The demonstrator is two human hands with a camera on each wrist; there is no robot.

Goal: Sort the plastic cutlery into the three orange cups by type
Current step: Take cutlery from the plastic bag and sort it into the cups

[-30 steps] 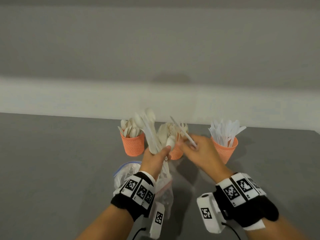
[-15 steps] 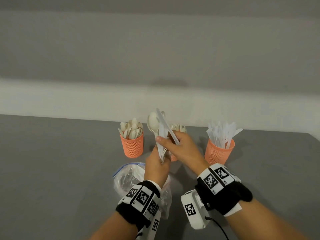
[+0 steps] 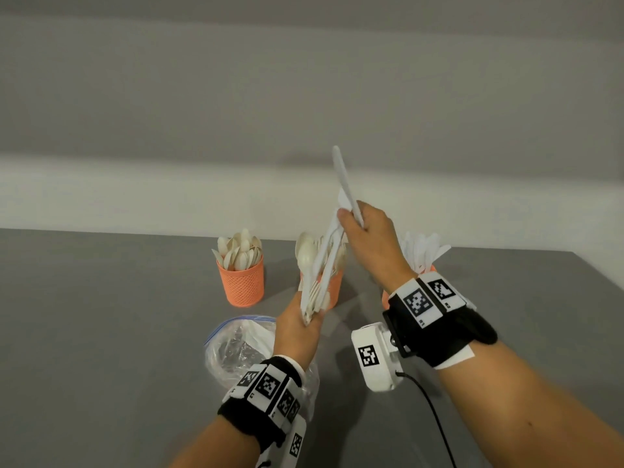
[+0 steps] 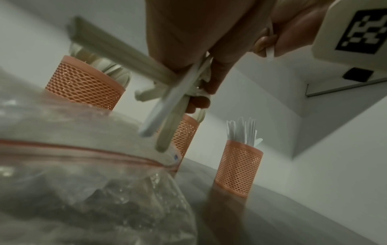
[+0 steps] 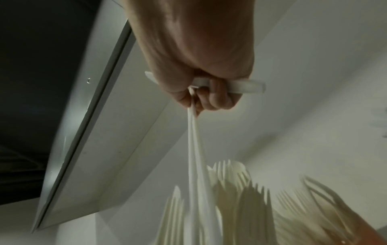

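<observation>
Three orange mesh cups stand in a row. The left cup [image 3: 240, 285] holds spoons, the middle cup [image 3: 334, 288] forks, and the right cup [image 4: 238, 167] white knives. My left hand [image 3: 305, 320] grips a mixed bundle of cutlery [image 3: 312, 275] upright in front of the middle cup. Above the bundle, my right hand [image 3: 351, 217] holds one white knife [image 3: 341, 177] pointing up. Its thumb and fingers also pinch two more white knives [image 5: 194, 149] whose lower ends still sit in the bundle. My right wrist hides most of the right cup in the head view.
A crumpled clear zip bag [image 3: 236, 349] lies on the grey table [image 3: 101, 332] just left of my left wrist. A pale wall [image 3: 169, 190] rises behind the cups. The table's right edge runs diagonally past the right cup.
My right hand has risen above the bundle, drawing white knives upward out of it. My left hand keeps its grip on the bundle in about the same place.
</observation>
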